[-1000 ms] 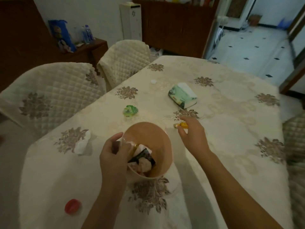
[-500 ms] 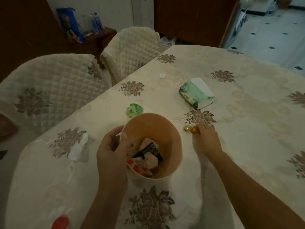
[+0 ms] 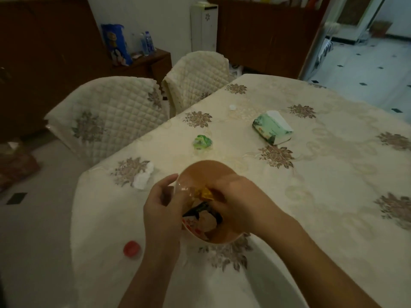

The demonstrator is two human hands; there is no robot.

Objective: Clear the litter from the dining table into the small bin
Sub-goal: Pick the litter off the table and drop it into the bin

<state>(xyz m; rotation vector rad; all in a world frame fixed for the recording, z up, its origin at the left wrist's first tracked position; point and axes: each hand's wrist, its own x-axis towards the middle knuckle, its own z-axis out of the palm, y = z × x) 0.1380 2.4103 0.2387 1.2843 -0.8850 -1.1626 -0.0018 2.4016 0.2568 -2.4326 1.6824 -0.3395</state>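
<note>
Small bin [image 3: 213,172] gripped by left hand [image 3: 163,207]; packaging print unreadable.

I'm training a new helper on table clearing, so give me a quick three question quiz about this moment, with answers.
1. True or false: the right hand is over the mouth of the small bin, holding a yellow wrapper.
2. Which item lies nearest the table corner by the person?
A. red cap
B. tissue pack
C. white cap
3. Fill in: the left hand grips the bin's ____.

Key
1. True.
2. A. The tissue pack and the white cap lie farther up the table.
3. Rim. Also left out on the cloth: a crumpled white tissue and a green wrapper.
</note>
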